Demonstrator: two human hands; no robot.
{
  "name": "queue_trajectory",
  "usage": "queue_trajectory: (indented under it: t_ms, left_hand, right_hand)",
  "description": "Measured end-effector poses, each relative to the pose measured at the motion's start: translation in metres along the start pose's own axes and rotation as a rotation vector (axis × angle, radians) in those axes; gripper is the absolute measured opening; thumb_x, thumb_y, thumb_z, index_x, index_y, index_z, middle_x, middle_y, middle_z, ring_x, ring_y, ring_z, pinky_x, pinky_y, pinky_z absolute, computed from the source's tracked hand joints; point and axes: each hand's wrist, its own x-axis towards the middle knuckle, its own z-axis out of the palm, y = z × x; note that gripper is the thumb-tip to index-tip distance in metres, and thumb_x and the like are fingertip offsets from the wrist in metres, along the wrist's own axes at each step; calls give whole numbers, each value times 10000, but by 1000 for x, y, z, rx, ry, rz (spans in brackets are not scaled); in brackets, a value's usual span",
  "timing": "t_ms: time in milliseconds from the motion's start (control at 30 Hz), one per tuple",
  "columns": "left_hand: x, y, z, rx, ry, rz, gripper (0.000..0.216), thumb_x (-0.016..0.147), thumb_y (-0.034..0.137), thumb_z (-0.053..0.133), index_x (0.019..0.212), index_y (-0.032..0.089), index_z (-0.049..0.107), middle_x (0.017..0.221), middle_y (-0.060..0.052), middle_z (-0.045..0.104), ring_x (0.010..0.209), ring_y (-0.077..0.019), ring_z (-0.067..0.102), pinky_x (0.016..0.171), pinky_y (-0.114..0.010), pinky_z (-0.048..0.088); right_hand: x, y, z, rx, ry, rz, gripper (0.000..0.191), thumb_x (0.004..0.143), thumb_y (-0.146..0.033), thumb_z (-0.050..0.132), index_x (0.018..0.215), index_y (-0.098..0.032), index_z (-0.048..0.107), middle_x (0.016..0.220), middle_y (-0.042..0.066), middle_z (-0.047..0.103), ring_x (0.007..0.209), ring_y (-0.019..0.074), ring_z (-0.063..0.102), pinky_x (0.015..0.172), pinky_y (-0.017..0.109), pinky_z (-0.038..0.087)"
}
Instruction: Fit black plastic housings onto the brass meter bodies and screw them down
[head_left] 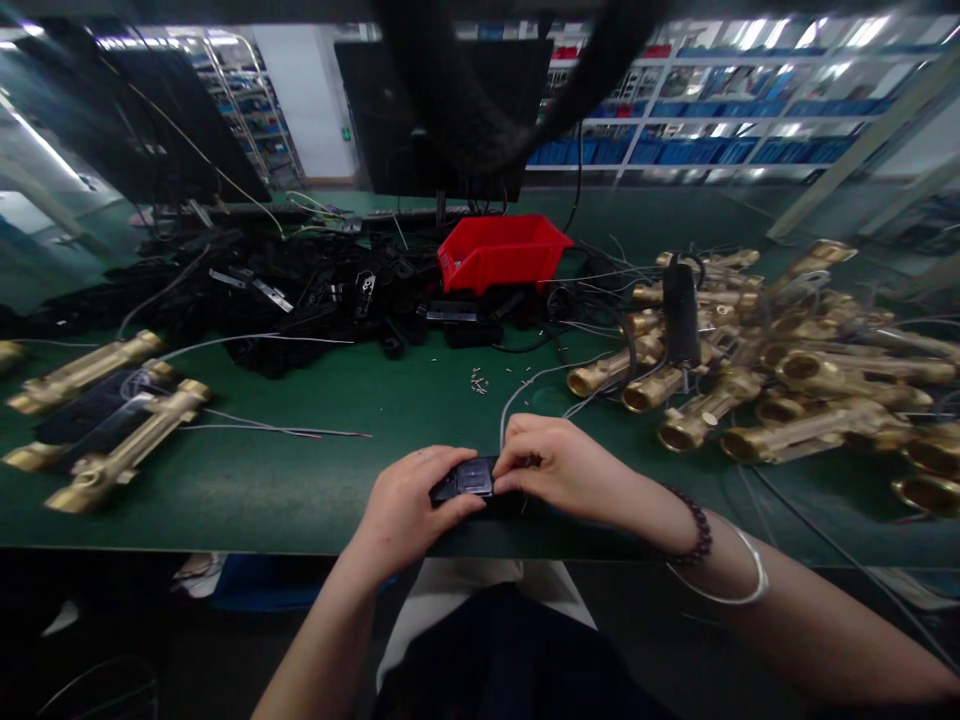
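Observation:
Both of my hands meet at the near edge of the green table (300, 490). My left hand (409, 505) grips a small black plastic module (472, 480) from the left, fingers curled round it. My right hand (559, 465) pinches the same module from the right, its fingers closed on the top. A thin white wire (517, 395) runs from the module up across the table toward the brass parts.
A big pile of brass pipe fittings (780, 370) lies at the right. Three more brass fittings (112, 420) lie at the left. Black plastic parts (300, 300) are heaped behind, with a red bin (499, 250), small screws (478, 380) and dark monitors (442, 110).

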Motion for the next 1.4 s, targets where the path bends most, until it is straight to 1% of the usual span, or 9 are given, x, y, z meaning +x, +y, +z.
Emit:
queue_trajectory:
  t_ms: [200,367,500,667,800,900,1033,1233,1400]
  left_hand:
    - [1,-2,0,0,-1,2,322,776,257,635,1096,229,626,1057,-51,686,968,-209,632,869,-330,499]
    - [1,0,-1,-15,2,0,324,777,246,627,1100,227,624,1065,-51,683,977,-206,625,888,-347,491]
    - [0,0,-1,-13,6,-19,328,772,238,629,1100,231,625,1071,-51,679,981,-204,618,886,-353,488]
    - [0,1,0,-2,7,-19,330,771,245,638,1100,234,625,1072,-47,679,981,-207,618,896,-351,485]
    - [0,5,-1,-7,41,-35,327,756,246,663,1081,231,631,1040,-43,675,976,-211,607,883,-344,486]
    - [0,7,-1,-8,60,-67,316,733,243,693,1042,214,633,992,-43,669,945,-213,599,855,-345,482]
    - [1,9,0,-5,60,-91,268,707,224,711,959,193,624,905,-37,662,864,-212,600,784,-330,474]
    - [1,6,3,19,86,-129,118,679,150,651,777,171,590,811,-37,641,778,-204,588,699,-296,449]
    - [0,1,5,-36,111,-143,113,655,132,600,762,170,596,817,-38,645,792,-208,592,708,-299,458]
  right_hand:
    - [-2,6,-22,-22,20,-54,68,754,-168,733,821,-171,726,747,17,635,681,127,594,617,212,465]
    - [9,45,-49,-263,167,297,116,835,-155,606,792,-177,712,801,45,697,752,185,640,695,269,483]
    - [24,77,-31,-327,-6,452,125,796,-87,619,848,-168,699,887,51,705,840,194,646,747,266,477]
    - [27,91,-11,-330,13,472,80,792,-88,623,735,-142,641,773,53,668,750,178,625,677,250,462]
    - [14,65,-21,-319,72,408,108,856,-81,541,784,-140,595,811,57,632,771,178,594,714,268,452]
    - [4,24,-24,-266,226,175,104,878,-82,514,830,-152,575,829,47,601,780,166,565,724,259,445]
    - [7,-24,-6,-287,50,-108,114,844,-50,531,829,-138,602,829,58,573,783,177,540,697,260,441]
    - [38,-47,10,-445,-217,-6,132,817,-107,530,752,-119,645,749,83,599,712,197,567,631,281,428]
    - [44,-57,13,-463,-223,20,122,774,-125,553,773,-115,674,753,102,639,690,215,609,552,273,406]
